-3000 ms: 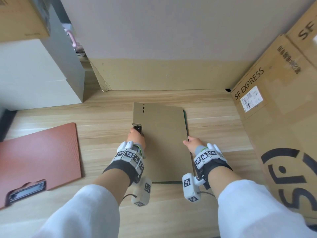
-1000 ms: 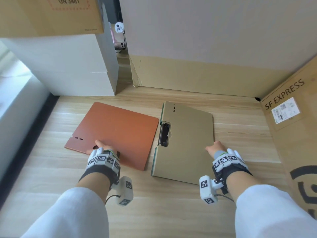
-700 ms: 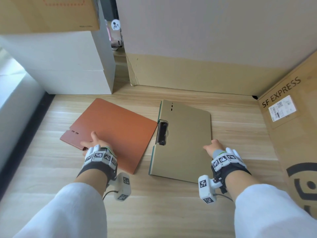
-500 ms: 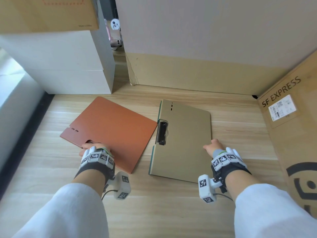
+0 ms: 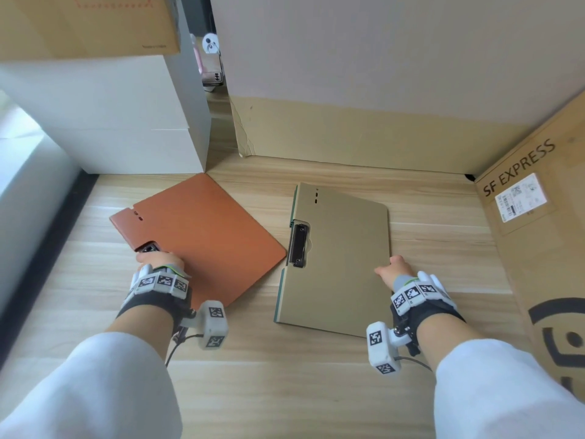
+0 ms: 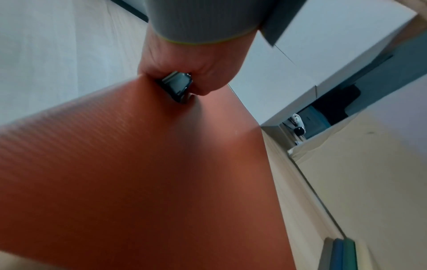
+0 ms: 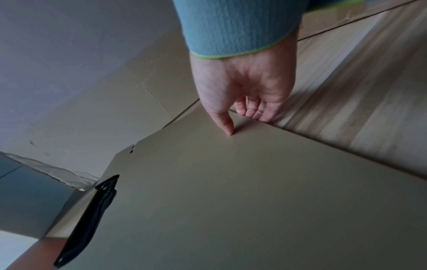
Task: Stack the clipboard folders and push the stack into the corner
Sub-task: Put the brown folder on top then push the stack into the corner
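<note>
An orange clipboard folder (image 5: 205,236) lies skewed on the wooden surface at centre left. My left hand (image 5: 155,259) grips its near left edge at the black clip (image 6: 177,85), fingers curled round it; the orange folder (image 6: 138,173) fills the left wrist view. To the right lies a tan clipboard folder (image 5: 342,258) with its black clip (image 5: 299,245) on the left side, stacked on a green one whose edge (image 5: 280,299) shows beneath. My right hand (image 5: 391,269) holds the tan folder's right edge, thumb (image 7: 228,127) on top and fingers (image 7: 256,113) curled at the rim.
White boxes (image 5: 110,115) with a cardboard box (image 5: 88,23) on top stand at the back left. A cardboard panel (image 5: 364,134) forms the back wall and an SF EXPRESS box (image 5: 538,232) the right wall; they meet at a corner (image 5: 468,177).
My left hand left the tan stack's clip, pulled the orange folder in from the far left, and now grips its clip edge. The right hand stays on the tan folder's edge.
</note>
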